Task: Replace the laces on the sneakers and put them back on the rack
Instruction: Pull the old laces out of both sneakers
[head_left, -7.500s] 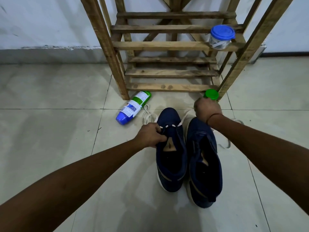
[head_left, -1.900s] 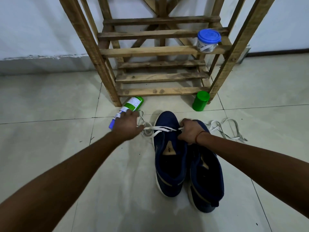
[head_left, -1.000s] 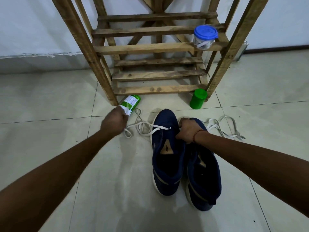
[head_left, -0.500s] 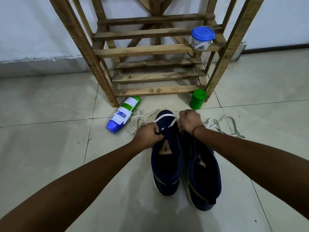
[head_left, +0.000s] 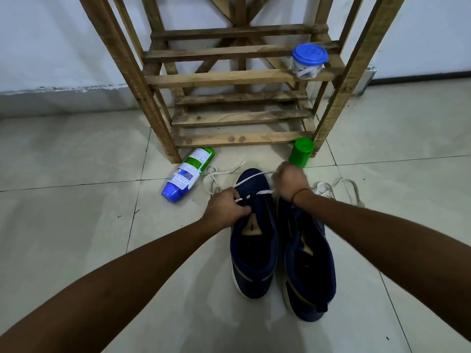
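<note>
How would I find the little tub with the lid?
Find the wooden rack by the wall. On the right end of a shelf stands a small clear tub. Its blue lid sets it apart from the green container on the floor below.

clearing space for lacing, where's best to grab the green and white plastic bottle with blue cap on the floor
Probably the white middle of the green and white plastic bottle, from above, fingers across its width: it lies on its side, bare tile left of it, loose white lace right of it.
</note>
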